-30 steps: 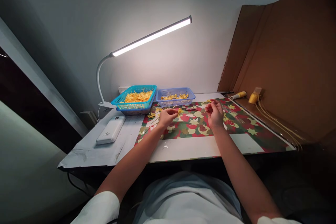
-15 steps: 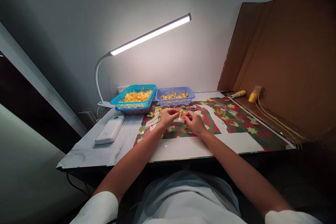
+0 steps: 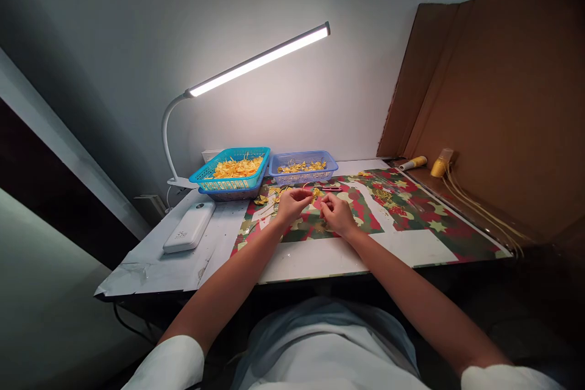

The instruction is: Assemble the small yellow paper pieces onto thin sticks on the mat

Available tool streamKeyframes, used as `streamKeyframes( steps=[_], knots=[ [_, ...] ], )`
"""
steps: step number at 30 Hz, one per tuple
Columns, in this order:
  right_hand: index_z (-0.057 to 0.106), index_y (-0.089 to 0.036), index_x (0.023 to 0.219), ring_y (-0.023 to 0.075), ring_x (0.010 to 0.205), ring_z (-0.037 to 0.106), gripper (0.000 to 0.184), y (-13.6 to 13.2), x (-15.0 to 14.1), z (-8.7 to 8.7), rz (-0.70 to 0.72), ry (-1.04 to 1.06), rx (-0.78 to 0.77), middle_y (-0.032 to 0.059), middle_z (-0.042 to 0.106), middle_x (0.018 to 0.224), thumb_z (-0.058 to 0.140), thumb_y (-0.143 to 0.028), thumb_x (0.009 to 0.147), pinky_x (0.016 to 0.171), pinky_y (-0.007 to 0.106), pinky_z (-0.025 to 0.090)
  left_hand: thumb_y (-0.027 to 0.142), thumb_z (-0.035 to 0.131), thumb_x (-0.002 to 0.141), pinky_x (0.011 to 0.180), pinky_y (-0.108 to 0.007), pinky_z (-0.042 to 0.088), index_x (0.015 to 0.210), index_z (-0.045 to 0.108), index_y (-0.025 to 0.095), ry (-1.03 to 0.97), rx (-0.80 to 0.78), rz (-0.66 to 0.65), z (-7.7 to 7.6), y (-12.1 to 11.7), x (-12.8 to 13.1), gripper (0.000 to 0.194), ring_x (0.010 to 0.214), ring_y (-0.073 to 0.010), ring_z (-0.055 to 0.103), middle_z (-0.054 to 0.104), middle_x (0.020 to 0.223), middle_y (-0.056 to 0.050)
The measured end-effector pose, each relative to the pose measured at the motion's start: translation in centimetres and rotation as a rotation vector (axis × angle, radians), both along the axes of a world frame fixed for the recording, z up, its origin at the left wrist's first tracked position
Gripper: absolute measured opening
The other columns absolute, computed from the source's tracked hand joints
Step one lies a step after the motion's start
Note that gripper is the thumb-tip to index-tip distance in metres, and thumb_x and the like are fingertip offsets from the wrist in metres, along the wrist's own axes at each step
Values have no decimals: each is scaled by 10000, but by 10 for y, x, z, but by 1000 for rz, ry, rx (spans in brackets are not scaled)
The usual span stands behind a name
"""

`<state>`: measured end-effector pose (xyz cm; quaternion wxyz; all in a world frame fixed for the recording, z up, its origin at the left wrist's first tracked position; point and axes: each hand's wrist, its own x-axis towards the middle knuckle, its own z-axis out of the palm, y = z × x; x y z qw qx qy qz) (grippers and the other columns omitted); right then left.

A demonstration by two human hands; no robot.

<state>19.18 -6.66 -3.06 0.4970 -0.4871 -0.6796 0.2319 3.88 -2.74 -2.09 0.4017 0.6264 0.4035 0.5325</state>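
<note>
Over the middle of the table, my left hand (image 3: 294,203) pinches a small yellow flower-like piece (image 3: 315,194) between thumb and fingertips. Just to the right of it, my right hand (image 3: 336,213) has its fingers closed, thumb against the fingertips; whatever may be in them is too small to make out. Several more yellow pieces (image 3: 274,191) with thin stems lie on the table behind my left hand. A dark red, slim tool (image 3: 329,189) rests behind my right hand.
A turquoise basket (image 3: 201,178) of yellow petal-like pieces sits stacked on another at the back left. Beside it stands a blue-violet basket (image 3: 304,179). A lamp (image 3: 260,61) shines above; a white power bank (image 3: 189,228) lies left. Thin yellow strands (image 3: 386,197) lie right, near tall cardboard (image 3: 493,85).
Both hands stay nearly in place; the gap between their fingertips looks about the same. The whole view has shifted very slightly.
</note>
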Motion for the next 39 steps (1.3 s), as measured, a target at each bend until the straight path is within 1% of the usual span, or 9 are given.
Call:
streamKeyframes(
  steps=[10, 16, 20, 26, 29, 32, 39],
  knots=[
    [444, -224, 689, 140, 449, 500, 130, -3, -4, 2, -26, 54, -36, -29, 572, 510, 431, -304, 791, 512, 257, 375, 280, 767, 559, 628, -270, 517, 740, 709, 138, -54, 15, -12, -1, 0, 2, 237, 649, -159, 649, 714, 729, -61],
    [447, -226, 705, 143, 458, 508, 124, -3, -5, 1, -10, 98, -60, -27, 582, 522, 431, -319, 786, 526, 262, 392, 271, 769, 558, 642, -280, 518, 733, 715, 146, -54, -5, -8, 1, -2, 2, 221, 654, -165, 651, 715, 724, -59],
    [459, -225, 710, 141, 447, 501, 130, -2, -6, 1, -24, 128, -64, -27, 580, 524, 432, -329, 784, 518, 263, 396, 289, 774, 558, 640, -277, 507, 740, 716, 143, -67, -10, -24, 0, -2, 3, 240, 649, -161, 645, 714, 725, -61],
    [463, -223, 713, 135, 432, 501, 156, -1, -7, -1, -9, 166, -59, -28, 586, 530, 449, -358, 790, 499, 258, 398, 323, 779, 555, 613, -259, 490, 729, 706, 141, -67, 1, -9, 1, -3, 5, 262, 617, -146, 626, 703, 701, -55],
    [461, -224, 709, 132, 425, 494, 164, -1, -7, -2, -2, 184, -68, -26, 590, 531, 455, -366, 791, 483, 255, 394, 354, 767, 575, 583, -247, 484, 712, 683, 139, -86, -3, -29, 4, -5, 5, 268, 584, -134, 614, 685, 661, -41],
    [458, -227, 717, 131, 421, 489, 160, 0, -7, -2, 7, 218, -87, -28, 592, 533, 457, -369, 791, 469, 253, 395, 371, 744, 600, 570, -248, 486, 695, 663, 135, -104, -28, -42, 5, -6, 5, 267, 583, -142, 625, 670, 640, -36],
    [449, -226, 724, 123, 413, 484, 157, 1, -7, -4, 15, 229, -80, -31, 598, 537, 457, -368, 790, 463, 248, 388, 383, 716, 633, 570, -248, 494, 680, 657, 134, -84, -14, -44, 5, -5, 5, 260, 581, -145, 630, 664, 625, -36]
  ],
)
